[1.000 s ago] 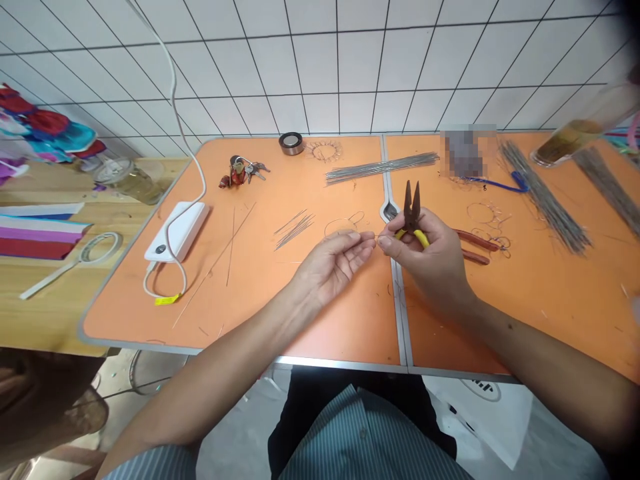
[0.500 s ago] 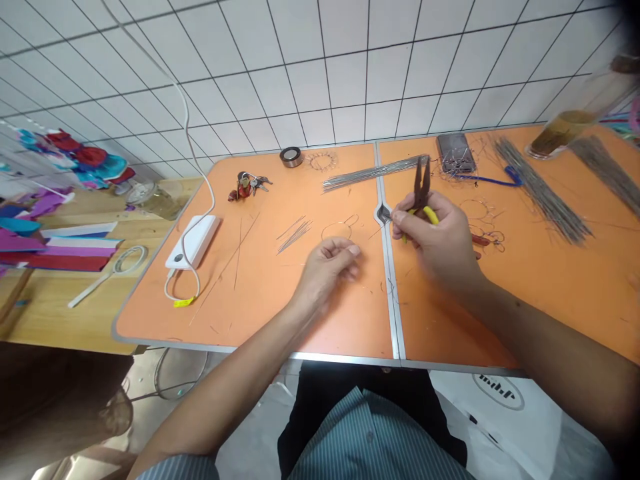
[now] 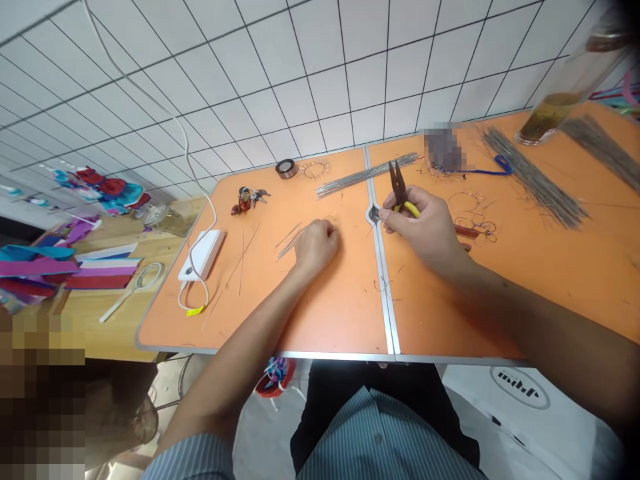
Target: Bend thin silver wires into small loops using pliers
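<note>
My right hand is wrapped round needle-nose pliers with yellow handles, their dark jaws pointing up and slightly parted. It is above the metal seam of the orange table. My left hand rests low over the table with its fingers curled closed and turned away from me. What those fingers hold, if anything, is hidden. Just left of that hand lie several short thin wires, partly covered by it. Longer single wires lie farther left.
Behind the hands lies a wire bundle, with a tape roll and keys to its left. A white power bank with a cable stands at left. At right are a thick wire bundle and a jar. Another person sits at lower left.
My left hand has lowered and turned palm down, curling over the spot where a thin wire loop lay. My right hand keeps the pliers. The view has shifted slightly.
</note>
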Motion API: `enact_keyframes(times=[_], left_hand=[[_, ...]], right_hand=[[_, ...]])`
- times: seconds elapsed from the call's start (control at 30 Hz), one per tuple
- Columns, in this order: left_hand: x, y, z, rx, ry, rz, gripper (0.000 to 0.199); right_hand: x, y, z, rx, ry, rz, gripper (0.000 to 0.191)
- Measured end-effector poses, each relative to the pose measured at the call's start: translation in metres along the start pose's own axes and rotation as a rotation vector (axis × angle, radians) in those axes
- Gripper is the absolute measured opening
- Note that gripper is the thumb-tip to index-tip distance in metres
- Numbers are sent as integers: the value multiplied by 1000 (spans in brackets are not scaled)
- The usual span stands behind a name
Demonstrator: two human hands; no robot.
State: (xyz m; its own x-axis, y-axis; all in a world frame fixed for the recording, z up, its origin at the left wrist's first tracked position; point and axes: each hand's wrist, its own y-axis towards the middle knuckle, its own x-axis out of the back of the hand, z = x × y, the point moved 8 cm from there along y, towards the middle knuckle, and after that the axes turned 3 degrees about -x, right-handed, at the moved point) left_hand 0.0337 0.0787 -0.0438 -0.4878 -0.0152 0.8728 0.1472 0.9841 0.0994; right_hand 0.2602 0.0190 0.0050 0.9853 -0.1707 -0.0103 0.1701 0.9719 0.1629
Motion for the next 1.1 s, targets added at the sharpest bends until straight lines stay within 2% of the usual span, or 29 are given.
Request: enact_keyframes(times=[0.1,0.23,0.33,0.4,0.53,0.7,0.93,1.1], left_hand=[[12,-6,3,-29,-114,-3,16],[26,-21,2,-55,-331,-12,22],[28,-31,2,-37,-572,17,25],[29,-35,0,-53,-657,51,29],[31,-37,-7,-87,-707,130,35],[27,-35,-14,-74,-760,174,29],[9,-39,-11,-28,-916,174,29],[15,-38,-5,-36,-1004,91,25]], right_hand=[[0,-2,4,8,17,24,13],[-3,-4,8,-19,1,55,14],[-6,-4,7,-45,6,81,15],[-7,-4,8,-51,39,98,16],[-11,-1,16,-86,113,112,21],[-20,6,29,-105,144,93,23],[-35,15,36,-4,44,52,24],[-50,18,50,95,-68,47,21]])
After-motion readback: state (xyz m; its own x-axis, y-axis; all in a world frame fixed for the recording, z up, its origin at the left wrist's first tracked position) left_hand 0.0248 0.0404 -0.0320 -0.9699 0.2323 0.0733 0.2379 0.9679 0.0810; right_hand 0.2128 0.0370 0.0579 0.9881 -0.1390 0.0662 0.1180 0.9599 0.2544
